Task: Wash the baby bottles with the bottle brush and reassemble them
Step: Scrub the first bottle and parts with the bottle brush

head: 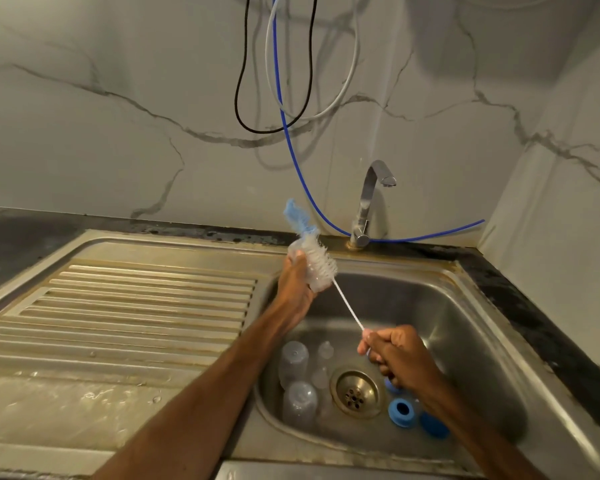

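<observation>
Steel sink (465, 299) below a marble wall: over its basin the right hand (400, 358) is fisted round the bottle brush's (321, 263) wire handle. The shaft slants up-left, blue tip toward the wall. The left hand (295, 282) clasps a clear bottle (297, 251) at the bristles.

Three clear bottles (293, 363), two clear teats (325, 351), three blue screw rings (394, 416), one bottle brush (323, 266), one tap (368, 199).
</observation>
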